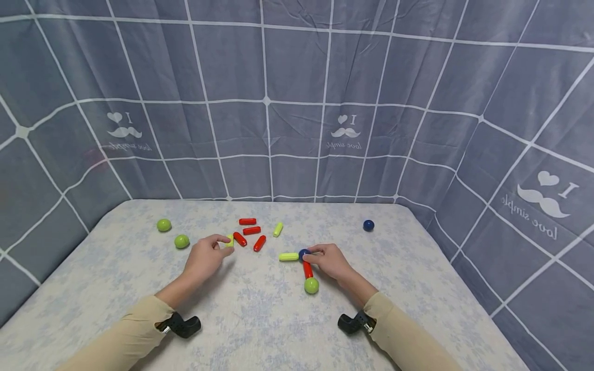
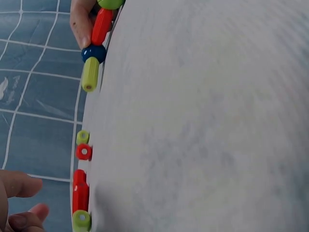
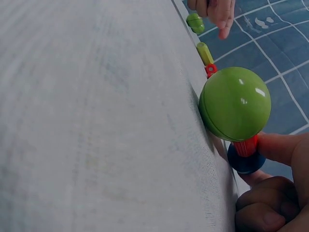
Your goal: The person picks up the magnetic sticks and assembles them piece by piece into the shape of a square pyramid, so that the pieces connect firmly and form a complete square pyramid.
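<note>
Blue ball [image 1: 303, 253] our right hand [image 1: 330, 262] pinches; left hand [image 1: 206, 256] beside yellow rod [image 1: 230, 240], fingers parted: picking step, likely; next, pinch.

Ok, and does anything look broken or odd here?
I see no breakage among the sticks and balls. The lettering on the curtain behind the table looks odd: it reads backwards, as if mirrored.

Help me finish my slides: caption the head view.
Right hand holds a blue ball joined to a yellow rod and red rod; left hand hovers by another yellow rod.
</note>
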### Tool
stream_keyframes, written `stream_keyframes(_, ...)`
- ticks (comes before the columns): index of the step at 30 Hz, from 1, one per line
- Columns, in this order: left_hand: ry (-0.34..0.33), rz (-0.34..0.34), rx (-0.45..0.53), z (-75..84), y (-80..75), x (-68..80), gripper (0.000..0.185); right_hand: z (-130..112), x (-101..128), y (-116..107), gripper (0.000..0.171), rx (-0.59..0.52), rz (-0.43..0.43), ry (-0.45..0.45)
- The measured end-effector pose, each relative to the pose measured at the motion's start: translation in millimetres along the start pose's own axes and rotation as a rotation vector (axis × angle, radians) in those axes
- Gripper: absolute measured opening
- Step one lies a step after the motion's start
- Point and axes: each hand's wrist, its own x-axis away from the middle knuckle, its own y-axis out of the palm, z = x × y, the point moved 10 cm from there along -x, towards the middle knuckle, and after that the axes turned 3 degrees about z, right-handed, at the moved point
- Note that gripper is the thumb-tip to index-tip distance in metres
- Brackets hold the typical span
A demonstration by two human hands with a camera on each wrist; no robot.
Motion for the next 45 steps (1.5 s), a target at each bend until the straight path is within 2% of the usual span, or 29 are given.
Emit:
stream_keyframes(4, -0.029, 0.02, 0.023, -7.0, -6.6, -1.0, 0.04, 2, 0, -2, 0.036, 0.0, 0.012, 0.01)
stream_keyframes(13, -0.151, 0.085, 0.12, -32.5, -23.7, -1.4, 0.047, 2, -1, -1, 0.036, -0.01, -0.001, 0.0)
stream_keyframes(22, -0.239, 0.192, 0.212, -59.5, -50.9, 3.4, 0.055, 0, -1, 2, 0.038, -0.002, -0.011, -0.008)
stream_keyframes(28, -0.279, 0.249, 0.249, -72.9, -64.0, 1.8, 0.054, -1, 0, 0, 0.037, 0.003, 0.0, -0.015)
stream_keyframes(38, -0.318, 0.293, 0.22, -89.4, -76.2, -1.8, 0.059, -1, -1, 0, 0.037, -0.01, -0.005, -0.018)
stream_keyframes(45, -0.327, 0.29, 0.201, -88.3, -77.4, -1.0, 0.06, 0, -1, 0, 0.038, -0.014, -0.004, -0.007)
